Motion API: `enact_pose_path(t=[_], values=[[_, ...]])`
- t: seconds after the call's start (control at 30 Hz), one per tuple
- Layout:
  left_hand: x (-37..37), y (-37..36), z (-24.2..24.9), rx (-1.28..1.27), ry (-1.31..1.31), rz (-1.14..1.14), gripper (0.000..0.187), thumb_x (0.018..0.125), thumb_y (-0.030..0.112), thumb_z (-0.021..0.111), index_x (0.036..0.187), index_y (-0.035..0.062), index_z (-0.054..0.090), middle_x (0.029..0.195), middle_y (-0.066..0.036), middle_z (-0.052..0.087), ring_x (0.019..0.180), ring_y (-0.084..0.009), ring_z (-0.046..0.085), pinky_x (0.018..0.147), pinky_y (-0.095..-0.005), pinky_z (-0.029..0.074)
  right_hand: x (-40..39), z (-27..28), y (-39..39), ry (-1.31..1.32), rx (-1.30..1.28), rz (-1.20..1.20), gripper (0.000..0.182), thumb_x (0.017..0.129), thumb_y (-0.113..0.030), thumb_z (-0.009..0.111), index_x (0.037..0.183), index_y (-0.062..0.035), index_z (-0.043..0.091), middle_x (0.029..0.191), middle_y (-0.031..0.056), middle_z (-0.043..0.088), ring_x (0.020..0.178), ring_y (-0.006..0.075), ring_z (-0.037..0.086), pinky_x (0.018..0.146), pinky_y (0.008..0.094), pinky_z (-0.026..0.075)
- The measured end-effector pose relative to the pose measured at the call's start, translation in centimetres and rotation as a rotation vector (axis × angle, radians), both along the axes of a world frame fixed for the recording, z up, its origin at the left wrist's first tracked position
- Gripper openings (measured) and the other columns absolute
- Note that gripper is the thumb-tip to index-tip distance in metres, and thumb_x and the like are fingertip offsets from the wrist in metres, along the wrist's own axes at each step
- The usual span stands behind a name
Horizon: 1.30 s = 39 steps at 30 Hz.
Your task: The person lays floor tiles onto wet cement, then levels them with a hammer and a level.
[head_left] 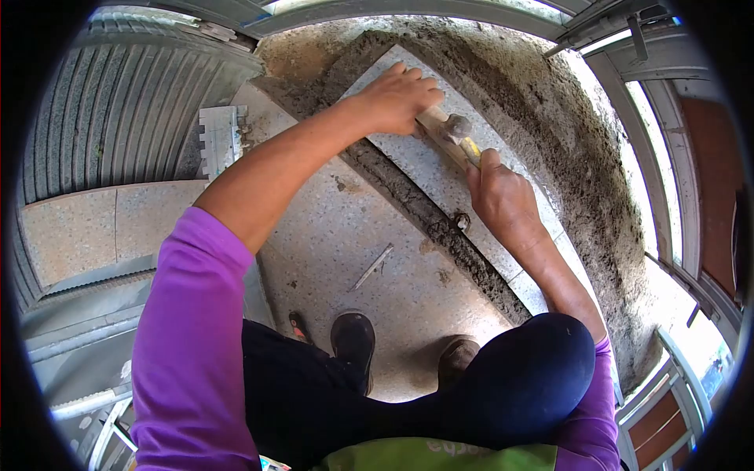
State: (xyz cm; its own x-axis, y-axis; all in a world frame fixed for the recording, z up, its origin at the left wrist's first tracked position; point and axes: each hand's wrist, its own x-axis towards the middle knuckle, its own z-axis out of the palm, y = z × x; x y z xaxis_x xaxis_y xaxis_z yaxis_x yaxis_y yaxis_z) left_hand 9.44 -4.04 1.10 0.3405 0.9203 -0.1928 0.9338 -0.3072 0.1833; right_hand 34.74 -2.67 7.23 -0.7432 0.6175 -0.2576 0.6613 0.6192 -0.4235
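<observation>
My left hand (399, 100) is closed over the far end of a wooden block (432, 119) that lies along a speckled terrazzo tile (385, 144). In my right hand (504, 192) is a hammer (457, 127), gripped by its yellow-marked handle. The hammer's head overlaps the wooden block in this view, between my two hands. Wet grey mortar (420, 206) shows in a strip along the tile's near edge. A small round lump (461, 221) sits at that edge, below my right hand.
Rough mortar and soil (581, 157) border the tile on the far right. On the lower speckled floor (330, 228) lies a thin pale stick (371, 267), with a red-and-black tool (298, 326) beside my shoe (353, 341). Corrugated sheeting (102, 110) and a notched trowel (220, 141) are at left.
</observation>
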Motion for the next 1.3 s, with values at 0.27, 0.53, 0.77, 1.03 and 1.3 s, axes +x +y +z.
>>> enact_pose_path(t=[0.27,0.53,0.77,1.03,1.3], values=[[0.0,-0.5,-0.4,0.055,0.022,0.021,0.039,0.071,0.015,0.079,0.105,0.0108,0.059,0.109,-0.003,0.058,0.107,-0.0252,0.054,0.092,-0.0421,0.039,-1.5,0.8,0.5,0.017,-0.045,0.007,0.028,0.101,-0.026,0.055,0.096,-0.0001,0.046,0.069,0.0254,0.066,0.063,0.045,0.067,0.056,0.0521,0.055],[0.0,-0.2,0.4,0.003,0.038,0.03,0.038,0.072,0.013,0.077,0.106,0.0102,0.059,0.112,-0.003,0.058,0.11,-0.0249,0.053,0.093,-0.0405,0.039,-1.7,0.2,0.5,0.008,-0.03,0.035,0.029,0.102,-0.027,0.054,0.096,-0.0003,0.046,0.071,0.024,0.067,0.063,0.0443,0.067,0.057,0.0518,0.055],[-0.2,-0.7,-0.3,0.097,-0.035,0.063,0.044,0.071,0.019,0.083,0.108,0.0113,0.06,0.111,-0.002,0.058,0.11,-0.0237,0.053,0.094,-0.0406,0.039,-1.5,2.1,0.3,0.093,-0.017,-0.029,0.029,0.101,-0.027,0.055,0.095,0.0001,0.047,0.07,0.0241,0.067,0.062,0.0449,0.067,0.056,0.0526,0.054],[0.1,-0.2,0.2,-0.003,0.02,0.054,0.041,0.071,0.008,0.076,0.108,0.0119,0.059,0.112,-0.002,0.058,0.111,-0.0243,0.053,0.094,-0.0416,0.039,-2.1,0.5,0.9,-0.018,-0.057,0.015,0.027,0.1,-0.025,0.054,0.095,0.0006,0.047,0.072,0.0253,0.068,0.067,0.0469,0.067,0.06,0.0539,0.054],[0.0,-0.1,-0.1,-0.015,0.05,0.046,0.049,0.07,0.016,0.081,0.114,0.013,0.06,0.112,-0.001,0.058,0.111,-0.0247,0.053,0.096,-0.0412,0.039,-1.9,0.3,0.7,-0.05,-0.013,0.005,0.027,0.1,-0.026,0.053,0.098,0.0003,0.048,0.075,0.0253,0.069,0.07,0.0458,0.068,0.063,0.0535,0.055]])
